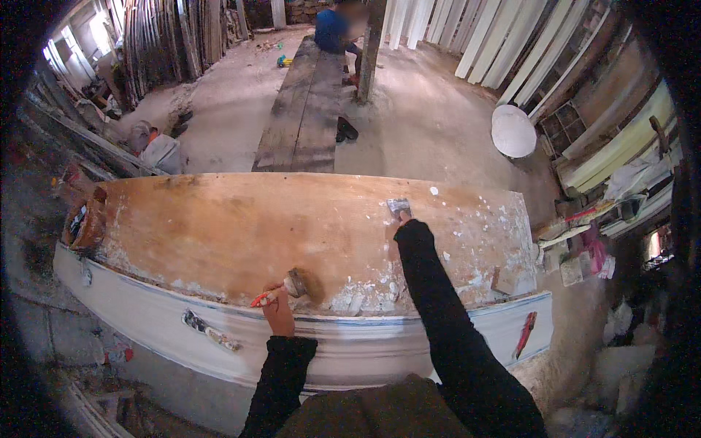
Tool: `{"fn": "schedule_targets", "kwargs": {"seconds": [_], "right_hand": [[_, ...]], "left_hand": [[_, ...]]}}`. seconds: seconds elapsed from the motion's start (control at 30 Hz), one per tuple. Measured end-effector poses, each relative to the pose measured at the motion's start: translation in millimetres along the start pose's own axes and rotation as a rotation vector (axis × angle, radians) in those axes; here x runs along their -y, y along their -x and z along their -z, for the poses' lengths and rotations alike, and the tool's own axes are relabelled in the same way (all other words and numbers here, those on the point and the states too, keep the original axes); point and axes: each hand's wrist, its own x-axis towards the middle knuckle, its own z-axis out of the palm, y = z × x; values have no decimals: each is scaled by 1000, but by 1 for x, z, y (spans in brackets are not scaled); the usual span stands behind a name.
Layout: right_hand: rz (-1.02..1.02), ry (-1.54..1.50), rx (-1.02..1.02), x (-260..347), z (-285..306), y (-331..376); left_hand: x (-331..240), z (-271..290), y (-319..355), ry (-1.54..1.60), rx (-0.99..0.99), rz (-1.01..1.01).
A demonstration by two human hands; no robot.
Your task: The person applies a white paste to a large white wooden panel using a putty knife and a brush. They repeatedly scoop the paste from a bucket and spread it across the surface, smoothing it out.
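Observation:
My left hand [278, 308] is closed around a red-handled brush [295, 283], its greyish head just above the near part of the wooden board [219, 226]. Farther out to the right, my right hand [402, 216] grips a scraper [398, 206] with a wide flat blade against the board; the fingers are mostly hidden by the sleeve. White smears and drops dot the board, thickest at its right end. Along the board's near edge runs a long white moulding [358, 343]. On it lie a white-smeared tool [210, 332] at left and a red-handled tool [526, 336] at right.
A brown container [89, 225] sits at the board's left end. Beyond the board stretches a long dark bench [296, 109], with a person in blue [331, 31] seated at its far end beside a post [371, 55]. A white round disc [513, 131] and white mouldings [504, 44] stand at right.

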Motion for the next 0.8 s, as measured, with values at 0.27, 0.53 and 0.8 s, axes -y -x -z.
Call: {"fn": "schedule_targets", "kwargs": {"seconds": [0.27,0.53,0.8], "right_hand": [[-29,13,66,-21,2,23],[-27,8,90,-18,-2,25],[-3,34,91,-19,8,-6]], "left_hand": [[3,-3,-7,46,-42,29],[1,1,-10,22,-67,-15],[8,2,-8,120,-15,10]]}}
